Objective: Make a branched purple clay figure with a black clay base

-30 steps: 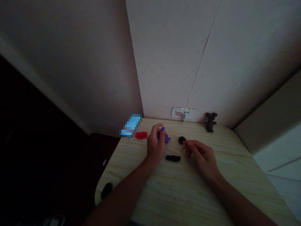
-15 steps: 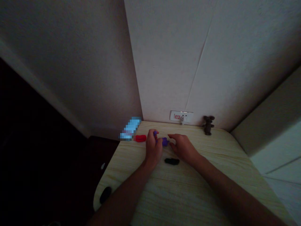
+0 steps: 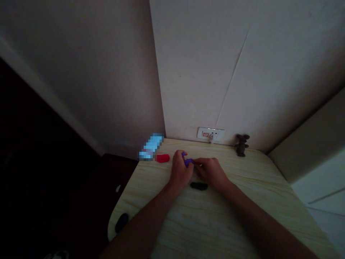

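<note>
My left hand [image 3: 182,171] is closed around a purple clay-like piece [image 3: 188,162], much of it hidden by the fingers. A small purple bit pokes out above the index finger. From the right, my right hand [image 3: 212,171] pinches at the right end of the same piece, its fingertips touching it. Just below the hands lies a black clay-like strip [image 3: 198,186] on the table. A red clay-like strip [image 3: 163,158] rests to the left of my left hand.
A brown bear-like figure [image 3: 242,145] stands at the table's back right. A lit, blurred phone-like screen [image 3: 151,146] lies at the back left corner. A dark oval object [image 3: 122,223] sits near the left edge of the wooden table [image 3: 188,230]. Behind is a wall socket [image 3: 211,134].
My right hand has closed from spread fingers to a pinch at the purple piece's right end. My left hand has shifted slightly right with the piece. The view has moved a little.
</note>
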Tool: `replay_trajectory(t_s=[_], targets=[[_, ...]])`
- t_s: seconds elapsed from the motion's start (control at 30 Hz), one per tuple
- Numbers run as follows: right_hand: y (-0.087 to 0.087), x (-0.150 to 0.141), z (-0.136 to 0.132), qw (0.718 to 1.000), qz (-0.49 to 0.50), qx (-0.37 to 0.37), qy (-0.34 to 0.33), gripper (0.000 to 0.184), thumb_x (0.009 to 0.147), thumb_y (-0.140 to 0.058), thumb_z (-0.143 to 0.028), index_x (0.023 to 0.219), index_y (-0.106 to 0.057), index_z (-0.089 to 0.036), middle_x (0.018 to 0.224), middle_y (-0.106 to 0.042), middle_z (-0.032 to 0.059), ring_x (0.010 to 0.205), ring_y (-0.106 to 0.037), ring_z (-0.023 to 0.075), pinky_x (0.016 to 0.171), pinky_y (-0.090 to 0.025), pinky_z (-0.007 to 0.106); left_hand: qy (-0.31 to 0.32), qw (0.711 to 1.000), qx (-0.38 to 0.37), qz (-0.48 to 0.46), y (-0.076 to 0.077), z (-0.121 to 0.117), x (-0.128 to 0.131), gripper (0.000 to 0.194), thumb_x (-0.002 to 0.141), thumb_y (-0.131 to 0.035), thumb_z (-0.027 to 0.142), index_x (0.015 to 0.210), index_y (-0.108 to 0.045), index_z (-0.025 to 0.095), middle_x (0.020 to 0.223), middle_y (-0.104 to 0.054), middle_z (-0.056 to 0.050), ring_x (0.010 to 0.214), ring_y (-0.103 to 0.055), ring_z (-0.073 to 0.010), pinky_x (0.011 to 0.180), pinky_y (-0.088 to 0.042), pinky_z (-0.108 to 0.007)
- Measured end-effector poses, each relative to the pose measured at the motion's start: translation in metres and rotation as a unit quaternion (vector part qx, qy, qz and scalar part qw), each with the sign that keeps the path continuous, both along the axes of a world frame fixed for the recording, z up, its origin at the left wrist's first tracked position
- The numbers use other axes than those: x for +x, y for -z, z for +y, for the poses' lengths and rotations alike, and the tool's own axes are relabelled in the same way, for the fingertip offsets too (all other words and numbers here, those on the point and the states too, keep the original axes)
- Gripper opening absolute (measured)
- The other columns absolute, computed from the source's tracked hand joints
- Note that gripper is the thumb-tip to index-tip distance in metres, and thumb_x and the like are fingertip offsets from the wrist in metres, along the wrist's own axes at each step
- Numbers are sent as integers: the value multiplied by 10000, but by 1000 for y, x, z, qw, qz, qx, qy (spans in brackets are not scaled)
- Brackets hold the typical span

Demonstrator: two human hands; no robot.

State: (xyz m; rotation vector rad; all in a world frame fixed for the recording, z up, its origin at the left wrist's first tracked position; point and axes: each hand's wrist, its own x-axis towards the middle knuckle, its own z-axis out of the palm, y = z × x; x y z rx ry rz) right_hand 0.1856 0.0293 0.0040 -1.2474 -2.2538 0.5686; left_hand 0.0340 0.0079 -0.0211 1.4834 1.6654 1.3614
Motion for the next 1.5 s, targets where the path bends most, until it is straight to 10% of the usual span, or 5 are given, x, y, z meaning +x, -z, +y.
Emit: replay_trajectory(t_s=[0.57, 0.77, 1.3, 1.5], targets=[[3, -3, 4, 995, 86, -44, 18, 175, 927, -591, -256, 843, -728, -185, 695, -773, 56, 590, -706, 187, 583, -490, 270, -17, 999, -10, -29, -5, -1, 0, 298, 781, -631, 101, 1027, -510, 219, 1009, -602, -41, 968, -603, -216, 911, -486, -360], [-8, 10, 17, 943, 281, -142, 104, 341, 920, -616, -523, 848, -658, -192, 658, -742, 56, 449, -661, 172, 447, -505, 266, -18, 999, -4, -31, -1, 1, -1, 272, 797, -612, 126, 1035, -516, 217, 997, -593, -37, 927, -585, -202, 878, -486, -349], [-27, 0, 6, 915, 361, -174, 40, 406, 775, -833, -557, 875, -775, -168, 655, -730, 40, 557, -673, 166, 527, -550, 270, 50, 978, 83, -182, -10, 1, -1, 444, 1018, -546, 507, 1335, -585, 198, 1077, -748, -88, 1003, -706, -210, 940, -535, -343], [-35, -5, 0, 894, 404, -193, 31, 332, 739, -876, -487, 836, -800, -178, 683, -738, 34, 601, -648, 152, 589, -553, 274, 90, 936, 69, -333, -12, 3, 6, 326, 917, -718, 489, 1050, -668, 196, 1030, -777, -83, 933, -726, -189, 827, -558, -287]])
